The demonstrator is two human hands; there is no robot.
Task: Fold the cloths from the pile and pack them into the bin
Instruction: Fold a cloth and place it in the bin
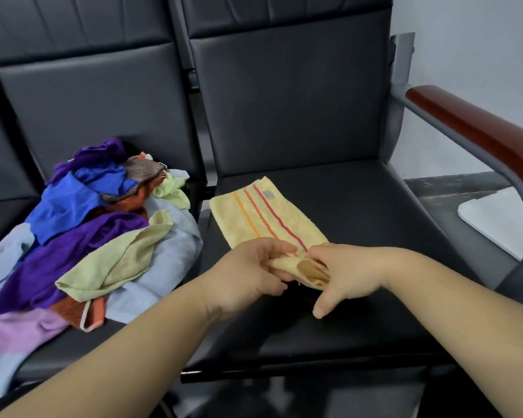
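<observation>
A yellow cloth (261, 214) with orange and red stripes lies folded lengthwise on the right black seat (360, 206). Its near end is lifted off the seat. My left hand (249, 274) grips that end from the left, fingers curled over the fold. My right hand (341, 276) pinches the same end from the right. The pile of unfolded cloths (82, 233), blue, purple, pale green, rust and light blue, is heaped on the left seat. No bin is in view.
The black seats have tall backrests (284, 95) behind them. A wooden armrest (477, 131) on a grey frame runs along the right side. A white rounded object (492, 221) lies on the floor beyond it.
</observation>
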